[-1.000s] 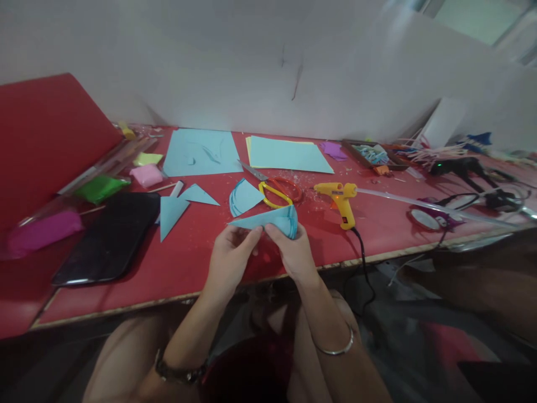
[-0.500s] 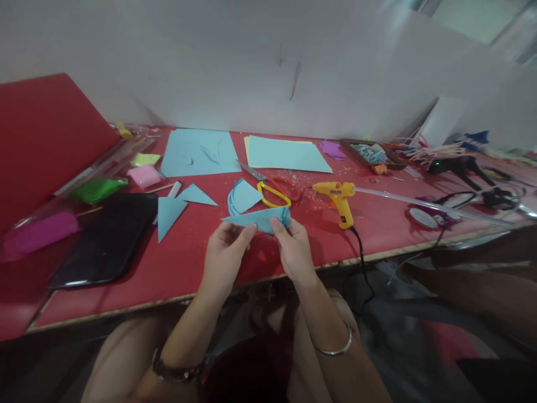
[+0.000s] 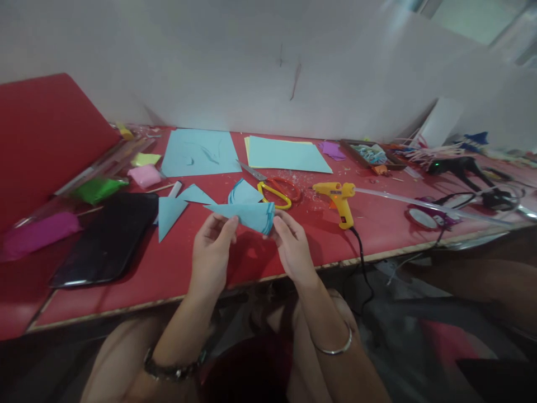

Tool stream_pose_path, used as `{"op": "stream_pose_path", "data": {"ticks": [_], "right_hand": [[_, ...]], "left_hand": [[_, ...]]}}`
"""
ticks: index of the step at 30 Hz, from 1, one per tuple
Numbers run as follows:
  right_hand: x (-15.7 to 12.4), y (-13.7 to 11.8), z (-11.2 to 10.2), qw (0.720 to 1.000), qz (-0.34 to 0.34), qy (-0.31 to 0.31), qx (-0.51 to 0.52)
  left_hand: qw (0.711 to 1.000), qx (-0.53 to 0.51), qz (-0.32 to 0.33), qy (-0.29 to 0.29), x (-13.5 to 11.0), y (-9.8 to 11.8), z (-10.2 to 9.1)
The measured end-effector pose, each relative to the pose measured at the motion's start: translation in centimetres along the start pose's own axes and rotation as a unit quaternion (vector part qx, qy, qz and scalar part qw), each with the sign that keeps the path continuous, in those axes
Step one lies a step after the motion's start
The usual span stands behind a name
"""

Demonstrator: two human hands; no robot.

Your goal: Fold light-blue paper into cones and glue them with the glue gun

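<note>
I have both arms reaching forward from the lower part of my view, the left forearm (image 3: 182, 322) and right forearm (image 3: 329, 319) slanting inward toward each other. My left hand (image 3: 212, 246) is closed in a pinch, its thumb (image 3: 227, 230) laid on top and angled right, its fingers curled under. My right hand (image 3: 293, 246) stands level with it, well apart — thumb and fingers bent inward, though how firmly the tips close I can't tell from here.
</note>
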State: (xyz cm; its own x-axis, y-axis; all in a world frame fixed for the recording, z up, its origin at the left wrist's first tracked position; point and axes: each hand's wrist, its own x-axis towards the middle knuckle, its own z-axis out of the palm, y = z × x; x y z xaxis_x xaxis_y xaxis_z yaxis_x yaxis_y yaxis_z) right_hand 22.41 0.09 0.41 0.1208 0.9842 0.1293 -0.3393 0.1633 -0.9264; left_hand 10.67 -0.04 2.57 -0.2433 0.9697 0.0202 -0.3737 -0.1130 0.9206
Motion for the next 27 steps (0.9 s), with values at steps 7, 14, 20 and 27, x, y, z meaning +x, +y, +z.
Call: {"op": "stream_pose_path", "data": {"ticks": [7,14,20,27], "right_hand": [[-0.1,0.2,-0.1,1.000,0.009,-0.021,0.008],[-0.5,-0.7,0.3,0.994,-0.045,-0.074,-0.060],[-1.0,-1.8,0.5,0.960,-0.048,-0.194,-0.196],[-1.2,-1.8,0.7,0.950,-0.046,-0.212,-0.226]], "left_hand": [[0.995,-0.063,-0.060,0.046,0.3,0.2,0.1],[0.998,0.011,0.037,0.042,0.5,0.4,-0.5],[0.986,0.129,0.096,-0.042,-0.4,1.5,-0.6],[0.958,0.240,0.126,-0.092,-0.3,1.2,-0.8]]}}
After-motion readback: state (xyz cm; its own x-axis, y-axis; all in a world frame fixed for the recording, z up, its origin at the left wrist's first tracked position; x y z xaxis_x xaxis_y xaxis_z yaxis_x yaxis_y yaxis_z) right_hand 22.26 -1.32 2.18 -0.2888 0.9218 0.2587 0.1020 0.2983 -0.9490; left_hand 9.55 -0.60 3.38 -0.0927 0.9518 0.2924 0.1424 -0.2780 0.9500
